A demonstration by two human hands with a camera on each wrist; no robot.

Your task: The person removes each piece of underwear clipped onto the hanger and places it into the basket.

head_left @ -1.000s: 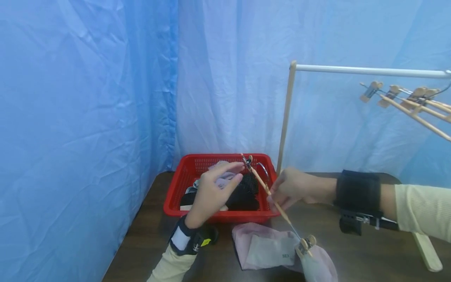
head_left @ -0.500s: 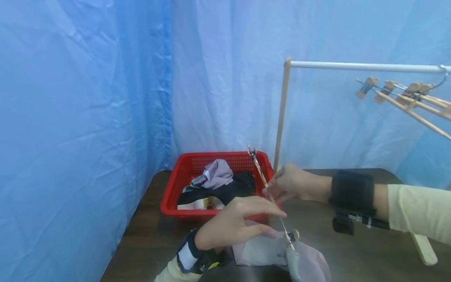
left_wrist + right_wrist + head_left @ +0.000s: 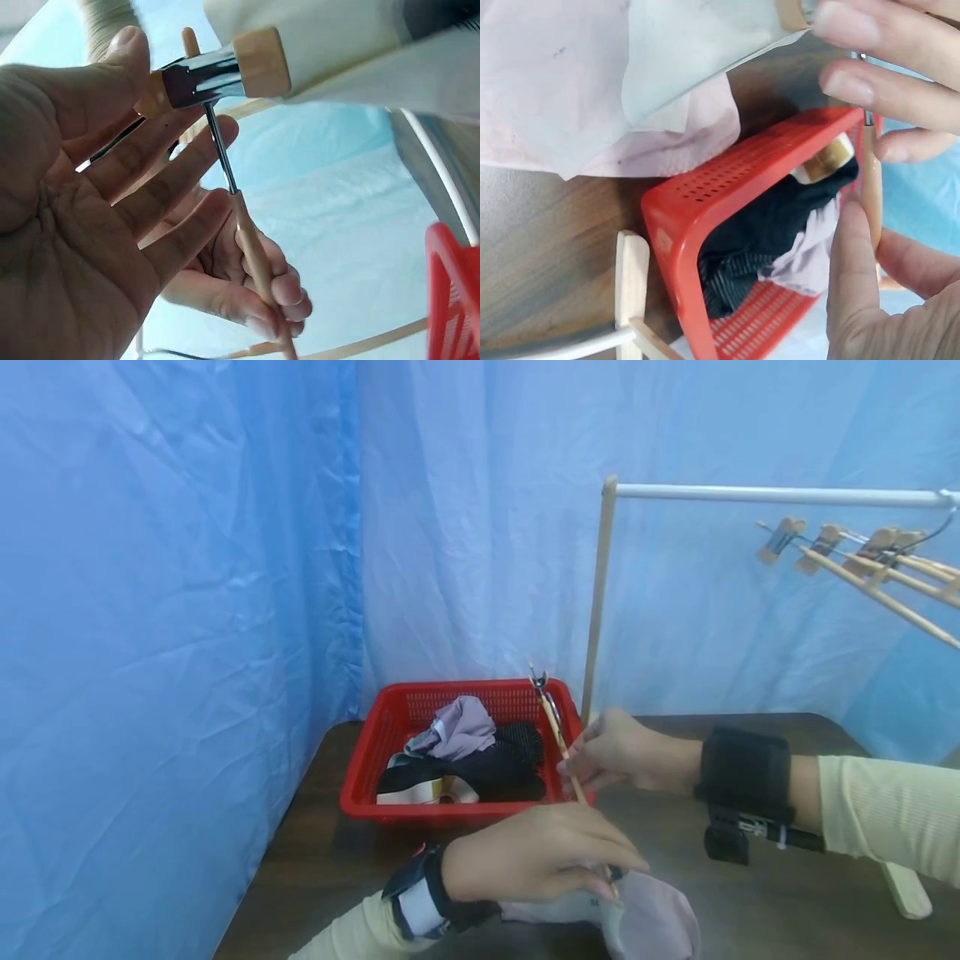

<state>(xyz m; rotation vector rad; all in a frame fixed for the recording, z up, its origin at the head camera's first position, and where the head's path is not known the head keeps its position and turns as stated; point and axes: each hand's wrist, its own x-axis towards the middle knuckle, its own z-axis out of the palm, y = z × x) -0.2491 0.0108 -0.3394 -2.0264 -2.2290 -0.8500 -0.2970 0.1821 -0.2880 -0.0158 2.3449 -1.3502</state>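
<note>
My right hand pinches the wooden bar of a clip hanger between thumb and fingers; the hanger slants down toward me. At its near end, my left hand holds the clip, with the thumb on one wooden pad and the fingertips on the far side. The clip's other pad lies against the pale lining of a pink garment, which rests on the table. In the right wrist view, the lining shows small print on the pink cloth beside it. My left hand hides most of the clip in the head view.
A red basket behind the hands holds a crumpled pink cloth and black striped clothing. To the right stands a rack with a white rail, several clip hangers and a wooden foot. Blue curtains enclose the table.
My left hand has moved from above the basket down and right to the hanger's near clip and taken hold of it. My right hand keeps its grip on the hanger.
</note>
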